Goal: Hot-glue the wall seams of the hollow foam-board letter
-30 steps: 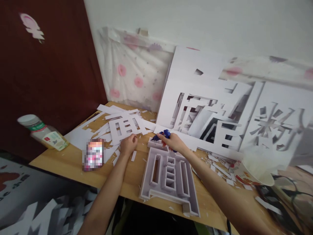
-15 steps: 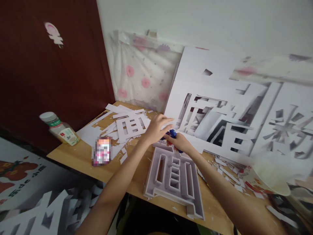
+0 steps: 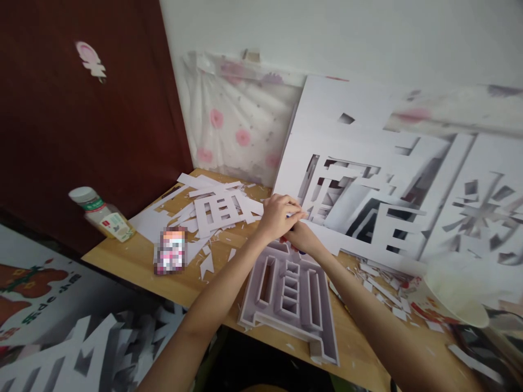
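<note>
White and thin-walled, an open-topped letter form [image 3: 303, 296] lies on the light wooden tabletop [image 3: 175, 286] before you. At its twelve o'clock, your right hand [image 3: 303, 238] wraps around a small blue plastic tool [image 3: 302, 252], mostly hidden. Your left hand [image 3: 280, 215] overlaps the right from ten o'clock, fingers bent; whether it grips anything, I cannot tell.

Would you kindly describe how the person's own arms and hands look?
The left forearm and right forearm are bare, no sleeve in view. The left hand and right hand are ungloved; no watch or bracelet shows. Rings cannot be judged.
</note>
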Demonstrator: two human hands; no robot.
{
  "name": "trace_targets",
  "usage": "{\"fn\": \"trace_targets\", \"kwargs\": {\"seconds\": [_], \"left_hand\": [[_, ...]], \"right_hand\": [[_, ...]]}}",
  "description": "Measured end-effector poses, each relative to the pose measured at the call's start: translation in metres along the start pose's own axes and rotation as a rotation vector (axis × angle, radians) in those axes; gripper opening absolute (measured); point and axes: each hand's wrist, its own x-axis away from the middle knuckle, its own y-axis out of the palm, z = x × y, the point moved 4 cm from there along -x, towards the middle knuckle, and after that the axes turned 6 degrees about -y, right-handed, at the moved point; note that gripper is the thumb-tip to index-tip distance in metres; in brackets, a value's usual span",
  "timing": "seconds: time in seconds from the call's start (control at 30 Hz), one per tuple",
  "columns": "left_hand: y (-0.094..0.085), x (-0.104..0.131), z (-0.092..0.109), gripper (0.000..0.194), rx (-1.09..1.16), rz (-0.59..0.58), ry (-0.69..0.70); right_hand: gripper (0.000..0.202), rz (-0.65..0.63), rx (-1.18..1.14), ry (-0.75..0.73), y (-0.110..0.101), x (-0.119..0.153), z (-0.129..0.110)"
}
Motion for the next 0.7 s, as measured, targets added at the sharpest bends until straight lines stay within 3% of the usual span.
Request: {"fn": "trace_targets", "kwargs": {"seconds": [0.27, 0.43, 0.5, 0.57, 0.7], "left_hand": [[0.004, 0.005, -0.012, 0.014, 0.030, 0.098, -0.031], [-0.006, 0.011, -0.026, 0.033, 0.202, 0.225, 0.112], [-0.014, 0.016, -0.049, 0.031, 0.208, 0.331, 0.019], [-0.021, 0.025, -0.081, 0.032, 0.140, 0.430, -0.179], [-0.026, 0.051, -0.139, 0.039, 0.046, 0.519, -0.411]], "right_hand": [[0.020, 0.001, 0.014, 0.017, -0.001, 0.001, -0.010], [0.036, -0.017, -0.028, 0.060, -0.003, 0.004, -0.010], [0.049, -0.022, -0.041, 0.079, -0.004, 0.005, -0.007], [0.055, -0.022, -0.050, 0.088, -0.004, 0.006, -0.005], [0.058, -0.020, -0.056, 0.090, -0.005, 0.007, -0.004]]}}
